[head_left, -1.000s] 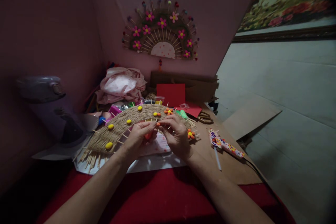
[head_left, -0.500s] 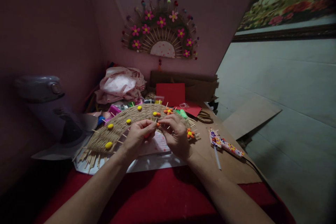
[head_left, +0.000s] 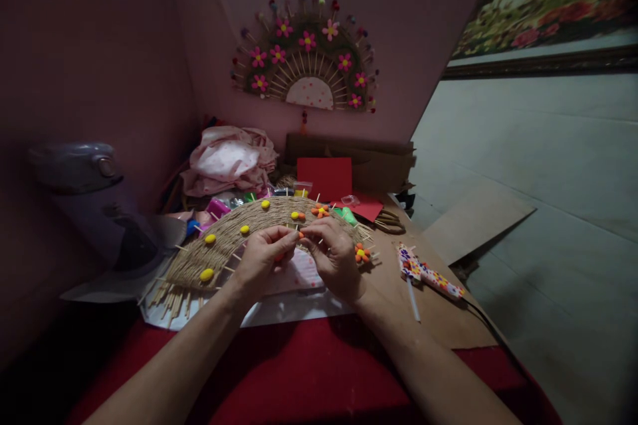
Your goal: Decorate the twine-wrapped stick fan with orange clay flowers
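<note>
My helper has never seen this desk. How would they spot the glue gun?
Find the half-round jute-wrapped fan lying flat. Right of the right hand pinching orange clay, on brown cardboard, lies the glue gun: alone in its white, flower-printed body and black cord.

Both forearms stretched forward, left hand (head_left: 260, 260), right hand (head_left: 335, 257), fingertips pinched together

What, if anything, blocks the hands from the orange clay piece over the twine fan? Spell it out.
Nothing visible does: the left hand and right hand both pinch the orange clay piece between their fingertips, just above the twine fan.
</note>
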`<state>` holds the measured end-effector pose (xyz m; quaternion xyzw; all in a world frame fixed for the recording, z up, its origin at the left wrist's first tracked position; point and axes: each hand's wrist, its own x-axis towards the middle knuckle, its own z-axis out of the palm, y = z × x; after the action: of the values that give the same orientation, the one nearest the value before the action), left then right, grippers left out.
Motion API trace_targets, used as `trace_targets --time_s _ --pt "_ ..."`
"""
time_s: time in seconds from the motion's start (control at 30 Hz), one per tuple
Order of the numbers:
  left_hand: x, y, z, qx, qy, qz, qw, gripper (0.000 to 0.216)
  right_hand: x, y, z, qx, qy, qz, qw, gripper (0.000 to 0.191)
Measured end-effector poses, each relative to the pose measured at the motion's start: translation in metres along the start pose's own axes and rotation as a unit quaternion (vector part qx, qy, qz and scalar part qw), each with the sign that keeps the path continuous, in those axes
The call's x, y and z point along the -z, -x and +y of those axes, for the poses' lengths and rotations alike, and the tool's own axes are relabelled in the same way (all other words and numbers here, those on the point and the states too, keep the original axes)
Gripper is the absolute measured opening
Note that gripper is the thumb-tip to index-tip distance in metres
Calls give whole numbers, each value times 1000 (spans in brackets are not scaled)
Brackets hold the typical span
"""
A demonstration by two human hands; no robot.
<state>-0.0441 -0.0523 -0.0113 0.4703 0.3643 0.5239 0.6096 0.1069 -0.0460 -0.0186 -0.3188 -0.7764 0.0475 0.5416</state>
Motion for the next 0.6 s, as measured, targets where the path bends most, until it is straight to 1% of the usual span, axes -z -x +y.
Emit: trace_targets --time_s 0.1,0.23,0.37,0.5,0.6 --pt "1 -1 -1 5 0 4 1000 31 0 0 0 0 -4 1 1000 6" --pt "1 -1 -1 -1 -4 0 1000 30 0 0 0 2 -5 -8 1000 10" --pt "1 -1 -1 6 -3 0 1000 32 0 0 0 4 -7 -3 1000 8" --pt "3 -2 -3 -2 -2 -6 1000 30 0 0 0 -7 -11 -18 1000 10" --pt "2 -2 -2 6 -4 0 1000 30 0 0 0 -8 -12 -22 1000 9"
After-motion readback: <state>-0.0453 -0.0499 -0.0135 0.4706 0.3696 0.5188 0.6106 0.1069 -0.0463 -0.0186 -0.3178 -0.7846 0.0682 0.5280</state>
